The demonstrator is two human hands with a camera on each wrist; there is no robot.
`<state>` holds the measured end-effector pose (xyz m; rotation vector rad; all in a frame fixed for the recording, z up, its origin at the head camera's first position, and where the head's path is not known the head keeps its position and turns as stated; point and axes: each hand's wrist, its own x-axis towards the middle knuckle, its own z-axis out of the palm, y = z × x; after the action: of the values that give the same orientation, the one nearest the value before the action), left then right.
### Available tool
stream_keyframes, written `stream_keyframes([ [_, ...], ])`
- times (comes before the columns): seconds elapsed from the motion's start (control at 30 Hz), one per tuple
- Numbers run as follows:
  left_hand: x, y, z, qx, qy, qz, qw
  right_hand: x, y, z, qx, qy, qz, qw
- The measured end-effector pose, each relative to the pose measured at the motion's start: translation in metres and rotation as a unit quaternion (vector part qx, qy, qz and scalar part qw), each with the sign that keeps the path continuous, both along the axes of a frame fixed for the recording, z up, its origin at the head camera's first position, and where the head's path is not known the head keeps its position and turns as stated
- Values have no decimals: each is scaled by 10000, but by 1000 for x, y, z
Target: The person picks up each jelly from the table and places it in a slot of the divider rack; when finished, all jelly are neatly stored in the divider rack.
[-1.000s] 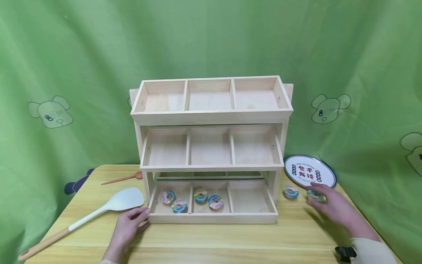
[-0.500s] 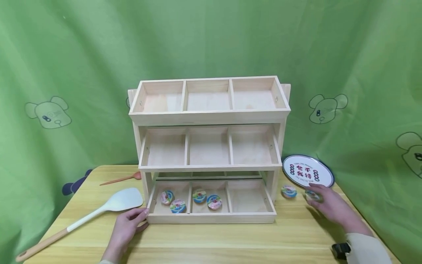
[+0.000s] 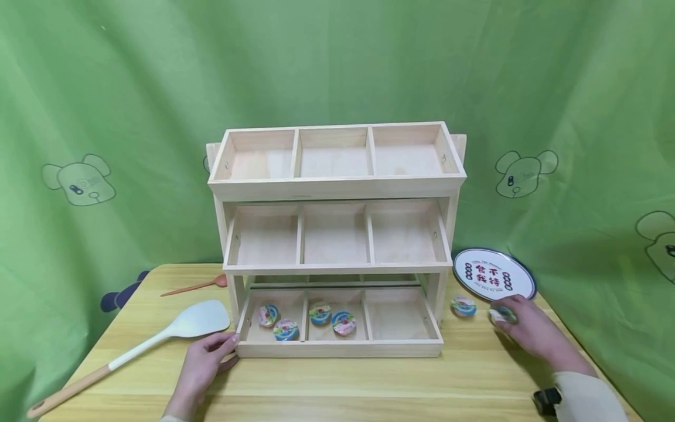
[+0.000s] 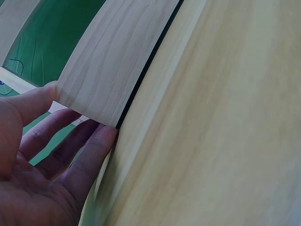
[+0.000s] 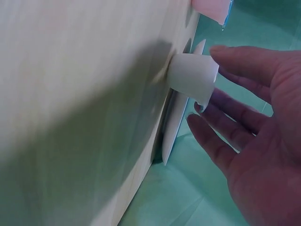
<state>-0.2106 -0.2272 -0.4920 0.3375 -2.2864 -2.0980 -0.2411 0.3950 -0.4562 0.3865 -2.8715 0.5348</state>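
My left hand (image 3: 203,360) holds the left front corner of the bottom tray (image 3: 337,350) of a pale wooden three-tier rack (image 3: 337,189). In the left wrist view, the thumb lies at the tray end's upper edge and the fingertips touch its side. Several small cups with printed lids sit in that tray, among them a pink-and-blue jelly cup (image 3: 344,323). At the table's right side my right hand (image 3: 538,331) has thumb and fingers around another jelly cup (image 5: 193,77), white-walled in the right wrist view. Beside it stands a further jelly cup (image 3: 464,306).
A white oval plate (image 3: 487,285) with red characters lies behind the right hand. On the left are a white spatula (image 3: 197,319) with a wooden handle and a small orange spoon (image 3: 220,281). A green curtain (image 3: 337,58) hangs behind the wooden table (image 3: 337,390).
My right hand's fingers have closed in around the jelly cup, and more of its white side shows. The left hand stays at the tray corner.
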Motion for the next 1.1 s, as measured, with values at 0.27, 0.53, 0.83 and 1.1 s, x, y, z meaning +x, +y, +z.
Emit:
stream_keyframes([
  [0.27,1,1,0,82,21,34,10000,0,-1,2,45,-249,-84,9996],
  [0.53,3,2,2,132,50,55,9999,8,-10,11,33,-345,-98,9994],
  [0.83,2,1,2,87,-8,47,10000,19,-23,20,155,-338,40,9993],
  [1.1,2,1,2,77,-15,31,10000,30,-33,23,192,-245,130,9994],
])
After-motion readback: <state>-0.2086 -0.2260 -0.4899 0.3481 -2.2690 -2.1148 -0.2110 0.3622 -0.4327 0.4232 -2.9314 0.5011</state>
